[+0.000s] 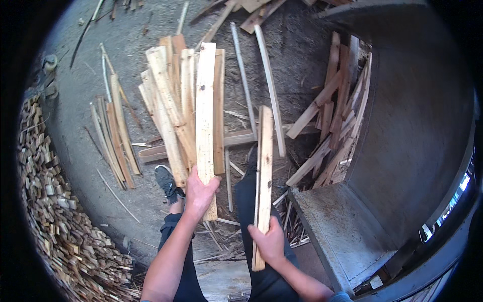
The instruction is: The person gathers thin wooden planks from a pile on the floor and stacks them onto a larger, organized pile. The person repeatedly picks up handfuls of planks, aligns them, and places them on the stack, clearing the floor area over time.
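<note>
My left hand [199,194] is closed around the lower part of a pale wooden board [205,116] with a dark knot near its top. That board stands out in front of a pile of similar planks [166,100] on the ground. In my right hand [268,240] is a narrower wooden slat [264,166], gripped near its lower end and held almost upright over my right leg. A dark line along its left edge may be a second thin piece; I cannot tell. The two held pieces are apart from each other.
Thin sticks [116,126] lie in a bundle at left, beyond a large stack of cut wood [65,211]. A metal bin [342,226] with a high wall stands at right, with loose boards [332,110] beside it. A crosswise beam [236,138] lies under the planks.
</note>
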Available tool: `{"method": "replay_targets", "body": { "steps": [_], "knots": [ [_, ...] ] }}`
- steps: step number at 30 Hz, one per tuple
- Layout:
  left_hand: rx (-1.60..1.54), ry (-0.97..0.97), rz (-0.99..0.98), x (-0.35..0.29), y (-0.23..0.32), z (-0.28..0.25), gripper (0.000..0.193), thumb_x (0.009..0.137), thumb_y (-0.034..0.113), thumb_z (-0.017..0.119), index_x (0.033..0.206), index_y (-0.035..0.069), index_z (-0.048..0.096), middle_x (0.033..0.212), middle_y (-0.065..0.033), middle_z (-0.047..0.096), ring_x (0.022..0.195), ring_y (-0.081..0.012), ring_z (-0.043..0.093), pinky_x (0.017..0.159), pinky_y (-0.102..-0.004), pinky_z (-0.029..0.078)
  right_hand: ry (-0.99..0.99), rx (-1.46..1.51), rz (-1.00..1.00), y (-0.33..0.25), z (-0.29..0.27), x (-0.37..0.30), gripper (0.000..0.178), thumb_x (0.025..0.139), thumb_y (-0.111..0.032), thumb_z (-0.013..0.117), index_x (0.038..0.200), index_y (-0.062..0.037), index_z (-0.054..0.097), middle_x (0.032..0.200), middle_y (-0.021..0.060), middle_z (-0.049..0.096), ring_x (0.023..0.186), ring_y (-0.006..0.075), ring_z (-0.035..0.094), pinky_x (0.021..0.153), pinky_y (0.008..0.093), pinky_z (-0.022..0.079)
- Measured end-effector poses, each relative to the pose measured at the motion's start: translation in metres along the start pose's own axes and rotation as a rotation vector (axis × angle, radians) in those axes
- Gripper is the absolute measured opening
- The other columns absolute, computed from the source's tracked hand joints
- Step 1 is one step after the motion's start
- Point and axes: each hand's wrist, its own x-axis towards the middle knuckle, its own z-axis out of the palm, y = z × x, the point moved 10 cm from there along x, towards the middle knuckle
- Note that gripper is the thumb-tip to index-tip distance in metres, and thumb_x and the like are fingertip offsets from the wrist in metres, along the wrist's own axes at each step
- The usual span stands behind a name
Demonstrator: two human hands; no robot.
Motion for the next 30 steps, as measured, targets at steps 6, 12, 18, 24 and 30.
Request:
{"method": "replay_targets", "body": {
  "steps": [6, 12, 18, 24, 30],
  "knots": [
    [0.21, 0.224, 0.074, 0.008, 0.001, -0.095, 0.038, 0.077, 0.014, 0.067, 0.109, -0.002, 0.056, 0.093, -0.0197, 0.068, 0.083, -0.0303, 0.068, 0.076, -0.0394, 0.053, -0.143, -0.156, -0.314, -0.056, 0.063, -0.022, 0.044, 0.079, -0.027, 0.078, 0.104, -0.0006, 0.054, 0.082, 0.0202, 0.069, 0.076, 0.0341, 0.07, 0.067, 0.0405, 0.055],
    [0.158, 0.267, 0.171, 0.032, 0.002, -0.131, 0.037, 0.078, 0.012, 0.066, 0.111, -0.001, 0.056, 0.094, -0.0203, 0.068, 0.084, -0.0311, 0.067, 0.078, -0.0392, 0.053, -0.108, -0.158, -0.578, -0.12, 0.154, 0.014, 0.047, 0.077, -0.026, 0.08, 0.104, 0.0, 0.051, 0.082, 0.0228, 0.068, 0.075, 0.0392, 0.07, 0.066, 0.0438, 0.055],
    [-0.063, 0.208, 0.081, 0.058, -0.043, -0.124, 0.027, 0.095, 0.01, 0.054, 0.121, 0.001, 0.053, 0.105, -0.0152, 0.065, 0.094, -0.0223, 0.062, 0.084, -0.0366, 0.051, -0.087, -0.068, -0.766, -0.178, 0.21, 0.02, 0.053, 0.078, -0.032, 0.078, 0.112, -0.0028, 0.05, 0.078, 0.0269, 0.065, 0.073, 0.045, 0.066, 0.064, 0.0515, 0.053],
    [0.323, 0.105, 0.143, 0.043, -0.031, -0.076, 0.058, 0.091, 0.02, 0.062, 0.139, -0.001, 0.037, 0.13, -0.0219, 0.048, 0.12, -0.032, 0.047, 0.104, -0.0417, 0.038, -0.007, -0.187, -0.932, -0.225, 0.227, 0.002, 0.044, 0.079, -0.028, 0.078, 0.106, -0.0019, 0.055, 0.085, 0.0173, 0.069, 0.077, 0.0314, 0.07, 0.068, 0.0405, 0.055],
    [0.455, 0.062, 0.334, 0.003, -0.047, -0.046, 0.086, 0.081, 0.018, 0.072, 0.15, -0.004, 0.026, 0.147, -0.0302, 0.035, 0.137, -0.0442, 0.034, 0.116, -0.0488, 0.027, -0.657, -0.413, -0.642, -0.232, 0.337, -0.001, 0.064, 0.083, -0.047, 0.073, 0.109, 0.006, 0.048, 0.092, 0.0284, 0.068, 0.085, 0.044, 0.068, 0.076, 0.0491, 0.055]
  ]
}}
